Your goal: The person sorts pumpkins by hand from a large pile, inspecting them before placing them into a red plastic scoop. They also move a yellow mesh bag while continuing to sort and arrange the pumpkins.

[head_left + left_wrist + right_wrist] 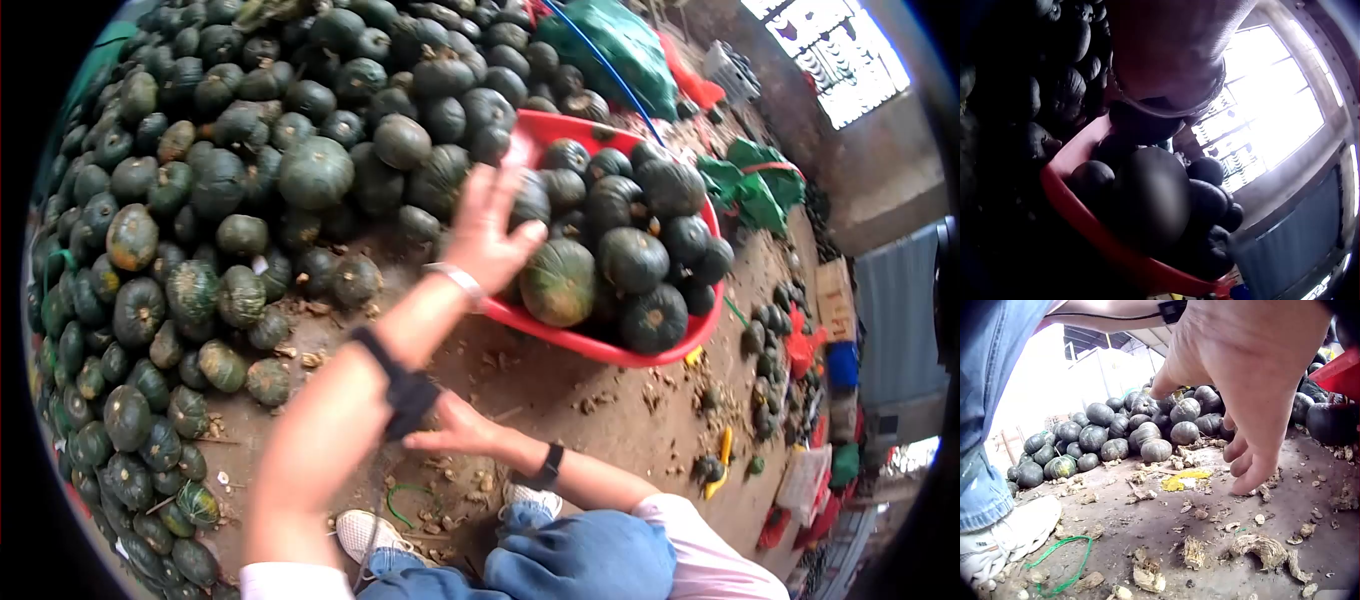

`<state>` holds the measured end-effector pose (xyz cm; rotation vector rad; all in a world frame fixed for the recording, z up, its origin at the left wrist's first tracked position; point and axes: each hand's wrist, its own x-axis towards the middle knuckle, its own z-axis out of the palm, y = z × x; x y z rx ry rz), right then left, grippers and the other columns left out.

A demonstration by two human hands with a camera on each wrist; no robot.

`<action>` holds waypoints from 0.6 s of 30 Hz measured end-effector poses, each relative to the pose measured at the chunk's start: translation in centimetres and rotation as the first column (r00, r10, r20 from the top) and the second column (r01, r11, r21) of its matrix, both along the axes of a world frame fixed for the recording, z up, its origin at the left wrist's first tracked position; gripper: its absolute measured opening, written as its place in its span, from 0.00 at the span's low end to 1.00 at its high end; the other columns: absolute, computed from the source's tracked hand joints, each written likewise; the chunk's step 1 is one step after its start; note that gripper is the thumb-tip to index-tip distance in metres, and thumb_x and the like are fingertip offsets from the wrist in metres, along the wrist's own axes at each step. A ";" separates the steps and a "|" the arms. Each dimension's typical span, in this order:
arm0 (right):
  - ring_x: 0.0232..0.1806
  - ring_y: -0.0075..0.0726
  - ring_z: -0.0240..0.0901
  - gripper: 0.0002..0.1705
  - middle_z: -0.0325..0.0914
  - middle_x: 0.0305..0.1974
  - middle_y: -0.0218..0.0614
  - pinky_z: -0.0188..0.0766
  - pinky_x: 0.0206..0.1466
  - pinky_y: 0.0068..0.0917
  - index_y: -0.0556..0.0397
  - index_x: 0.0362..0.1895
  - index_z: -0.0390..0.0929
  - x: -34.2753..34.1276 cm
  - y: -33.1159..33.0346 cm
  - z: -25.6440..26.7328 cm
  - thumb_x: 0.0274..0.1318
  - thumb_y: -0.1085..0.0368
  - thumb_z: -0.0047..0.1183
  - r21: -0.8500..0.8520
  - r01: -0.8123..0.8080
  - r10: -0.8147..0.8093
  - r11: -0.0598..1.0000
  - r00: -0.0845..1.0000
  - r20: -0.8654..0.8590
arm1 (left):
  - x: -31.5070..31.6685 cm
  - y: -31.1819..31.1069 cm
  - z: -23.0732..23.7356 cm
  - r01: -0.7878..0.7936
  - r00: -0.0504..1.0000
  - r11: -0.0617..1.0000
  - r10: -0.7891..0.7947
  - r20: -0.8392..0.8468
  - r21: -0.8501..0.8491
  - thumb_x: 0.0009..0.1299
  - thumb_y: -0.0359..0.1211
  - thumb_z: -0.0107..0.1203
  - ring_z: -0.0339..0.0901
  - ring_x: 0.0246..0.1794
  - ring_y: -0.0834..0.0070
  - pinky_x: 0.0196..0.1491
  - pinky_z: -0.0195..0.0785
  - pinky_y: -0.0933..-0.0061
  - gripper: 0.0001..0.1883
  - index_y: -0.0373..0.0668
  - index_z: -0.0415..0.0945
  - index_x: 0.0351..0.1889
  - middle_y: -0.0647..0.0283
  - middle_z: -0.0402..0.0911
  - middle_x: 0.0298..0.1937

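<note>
My left hand (490, 232), with a bracelet at its wrist, reaches over the left rim of a red tub (597, 346). Its fingers look extended and blurred, beside a dark green pumpkin (531, 198); whether they touch it I cannot tell. In the left wrist view the bracelet (1166, 112) is above a blurred pumpkin (1152, 197) in the tub (1088, 226), and the fingers are hidden. Low over the floor, my right hand (462, 428) holds nothing; the right wrist view shows this hand (1244, 387) with its fingers loosely bent above the dirt floor.
A large heap of pumpkins (218, 185) fills the left side. Green sacks (610, 55) lie behind the tub. Dry stem scraps (1147, 575) and a green string loop (1088, 559) litter the floor near my shoe (1016, 534). More pumpkins (765, 365) lie at the right.
</note>
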<state>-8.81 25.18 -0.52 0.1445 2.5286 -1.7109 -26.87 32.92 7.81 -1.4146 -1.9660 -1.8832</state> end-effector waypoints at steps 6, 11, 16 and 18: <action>0.70 0.49 0.54 0.55 0.57 0.68 0.50 0.52 0.71 0.41 0.61 0.70 0.52 2.5 2.3 0.1 0.45 0.50 0.69 -0.292 0.026 -0.002 0.956 0.997 0.083 | 3.7 1.7 -3.8 0.306 0.947 0.822 -0.210 0.243 -0.480 0.70 0.52 0.48 0.48 0.73 0.43 0.73 0.45 0.55 0.32 0.39 0.66 0.64 0.38 0.48 0.73; 0.66 0.46 0.60 0.56 0.59 0.66 0.49 0.63 0.64 0.45 0.54 0.73 0.46 4.8 5.2 0.1 0.51 0.42 0.64 -0.768 0.363 -0.106 0.528 0.925 0.365 | 2.0 -5.6 -2.9 0.143 0.979 0.893 -0.063 0.196 -0.428 0.61 0.40 0.60 0.76 0.49 0.56 0.53 0.68 0.58 0.19 0.38 0.77 0.45 0.50 0.79 0.45; 0.60 0.43 0.68 0.54 0.67 0.60 0.48 0.71 0.57 0.38 0.56 0.68 0.56 9.7 9.5 -1.0 0.47 0.37 0.64 -0.561 0.563 -0.456 0.608 0.825 0.334 | 0.0 -14.4 -5.0 0.258 0.884 0.814 0.018 0.468 -0.520 0.70 0.33 0.56 0.76 0.48 0.78 0.54 0.69 0.74 0.16 0.38 0.76 0.53 0.64 0.80 0.48; 0.57 0.45 0.71 0.49 0.72 0.56 0.49 0.70 0.58 0.39 0.60 0.62 0.66 13.0 11.2 -1.9 0.46 0.38 0.65 -0.287 0.681 -0.595 0.674 0.730 0.335 | -0.1 -16.8 -5.9 0.276 0.832 0.807 0.071 0.551 -0.522 0.68 0.30 0.57 0.77 0.47 0.77 0.54 0.69 0.74 0.13 0.36 0.77 0.49 0.62 0.81 0.45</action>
